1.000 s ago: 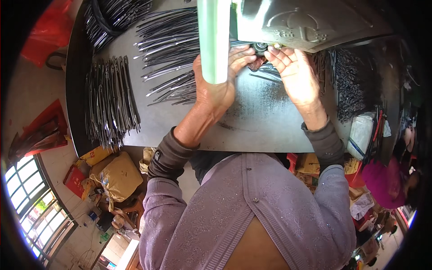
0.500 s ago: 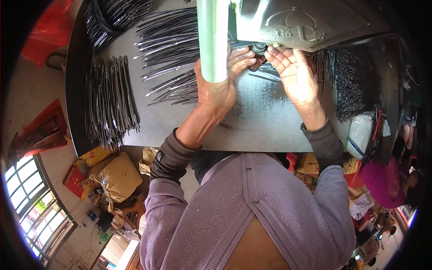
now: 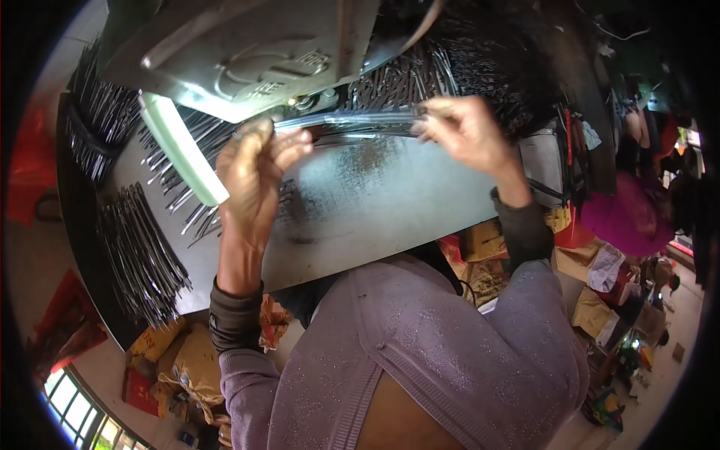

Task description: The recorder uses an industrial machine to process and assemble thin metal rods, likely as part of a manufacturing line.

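On the far left, two piles of thin dark metal rods lie on the grey metal table [image 3: 390,217]: one pile at the upper left corner [image 3: 94,131] and one pile lower down by the table's edge [image 3: 142,255]. A third, looser bunch of rods [image 3: 187,202] is spread out next to them. A pale green bar [image 3: 180,154] slants across this bunch. Above it hangs one big grey metal machine part [image 3: 247,52] with raised marks on it. Under the table, on the floor at the lower left, sit some yellow-brown bags [image 3: 176,352] and one small red box [image 3: 139,390]. The person's left hand [image 3: 255,169] is closed, with the fingers pinching the left end of one long clear plastic sleeve [image 3: 345,120]. The sleeve runs flat across, just above the table and close under the machine, from one hand to the other. The right hand [image 3: 465,131] pinches the right end of the sleeve with its fingertips. It is hard to tell what is inside the sleeve. Behind the right hand lies one more big heap of dark rods [image 3: 450,67]. The person wears a purple top with dark cuffs. On the right, under the table, there are yellow and red packets [image 3: 480,240] and brown paper bags [image 3: 592,307]. Their exact count cannot be told.
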`<state>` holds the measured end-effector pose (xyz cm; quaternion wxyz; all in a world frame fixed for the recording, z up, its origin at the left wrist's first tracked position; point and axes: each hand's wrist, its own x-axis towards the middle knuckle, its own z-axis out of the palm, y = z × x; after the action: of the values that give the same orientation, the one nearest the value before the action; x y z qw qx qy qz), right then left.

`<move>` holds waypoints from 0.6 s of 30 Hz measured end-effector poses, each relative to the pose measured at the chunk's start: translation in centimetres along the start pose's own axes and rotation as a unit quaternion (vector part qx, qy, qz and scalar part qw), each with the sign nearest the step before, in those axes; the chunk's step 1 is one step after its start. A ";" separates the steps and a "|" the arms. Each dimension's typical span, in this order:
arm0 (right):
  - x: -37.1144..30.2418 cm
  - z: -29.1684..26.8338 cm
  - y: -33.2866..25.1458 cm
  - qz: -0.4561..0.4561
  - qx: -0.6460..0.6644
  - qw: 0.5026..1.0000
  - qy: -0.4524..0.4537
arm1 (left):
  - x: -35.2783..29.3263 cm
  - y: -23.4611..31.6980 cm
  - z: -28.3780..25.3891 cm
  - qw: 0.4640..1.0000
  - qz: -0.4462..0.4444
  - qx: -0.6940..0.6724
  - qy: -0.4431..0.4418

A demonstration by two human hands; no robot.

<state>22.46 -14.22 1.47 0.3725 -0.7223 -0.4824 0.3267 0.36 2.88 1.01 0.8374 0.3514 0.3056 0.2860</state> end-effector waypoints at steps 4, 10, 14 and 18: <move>0.4 -6.6 0.8 -0.076 -0.476 0.821 0.308 | -1.4 -2.0 1.0 0.999 -0.027 -0.017 -0.044; 0.9 -6.5 2.5 -0.086 -0.469 0.850 0.222 | -2.2 -3.1 0.9 0.989 -0.103 0.021 -0.108; 0.6 -6.5 3.0 -0.139 -0.407 0.871 0.239 | -2.5 -2.6 0.6 0.985 -0.108 0.062 -0.120; 0.5 -6.6 3.0 -0.158 -0.387 0.871 0.256 | -2.9 -2.3 0.9 0.992 -0.085 0.063 -0.072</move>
<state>29.51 -16.01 2.19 0.2200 -0.7815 -0.5653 -0.1461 -0.28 -0.83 0.70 0.8545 0.3964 0.2907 0.1681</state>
